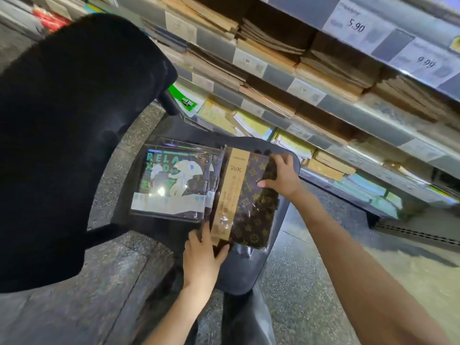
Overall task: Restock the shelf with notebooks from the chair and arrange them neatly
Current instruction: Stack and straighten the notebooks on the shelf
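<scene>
Left hand grips the near edge of the brown monogram-print notebook, thumb curled over the cover, fingers under the edge. Right hand holds the far right corner of the same notebook, fingers curled over the edge. Notebook is shrink-wrapped, tan band down its left side (printed "25K"). It lies on the black chair seat, overlapping the right edge of a stack of wrapped dark notebooks with green "RELAX" lettering. Chair backrest stands at left. Shelf just beyond the chair: kraft-brown notebooks stacked on upper tiers, colourful ones lower; price tags (5.90, 9.99) along the edges
</scene>
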`<control>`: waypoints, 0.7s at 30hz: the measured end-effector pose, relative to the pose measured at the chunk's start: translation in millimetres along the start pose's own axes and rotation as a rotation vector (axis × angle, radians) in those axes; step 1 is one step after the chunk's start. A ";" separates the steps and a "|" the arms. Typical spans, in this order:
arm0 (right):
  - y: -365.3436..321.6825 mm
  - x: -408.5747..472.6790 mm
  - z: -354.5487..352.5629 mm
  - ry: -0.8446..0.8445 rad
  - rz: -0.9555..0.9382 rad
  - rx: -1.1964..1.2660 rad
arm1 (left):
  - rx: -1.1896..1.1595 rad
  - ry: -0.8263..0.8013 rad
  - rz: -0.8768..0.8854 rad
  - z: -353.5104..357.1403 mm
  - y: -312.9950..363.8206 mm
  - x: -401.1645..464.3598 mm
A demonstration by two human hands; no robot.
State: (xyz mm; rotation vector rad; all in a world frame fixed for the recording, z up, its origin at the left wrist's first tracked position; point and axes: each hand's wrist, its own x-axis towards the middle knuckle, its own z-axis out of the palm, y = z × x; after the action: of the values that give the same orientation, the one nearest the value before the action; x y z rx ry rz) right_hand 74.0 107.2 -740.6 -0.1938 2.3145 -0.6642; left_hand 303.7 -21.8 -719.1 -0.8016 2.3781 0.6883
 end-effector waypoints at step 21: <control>12.2 -8.9 -4.1 -0.112 0.076 0.094 | -0.429 -0.100 -0.087 6.7 -6.2 24.7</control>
State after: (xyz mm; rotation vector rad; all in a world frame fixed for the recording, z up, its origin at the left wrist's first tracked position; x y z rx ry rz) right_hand 78.4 122.1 -739.0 -0.0963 2.1675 -0.7038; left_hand 293.1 -31.6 -741.1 -1.0105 2.1185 1.1945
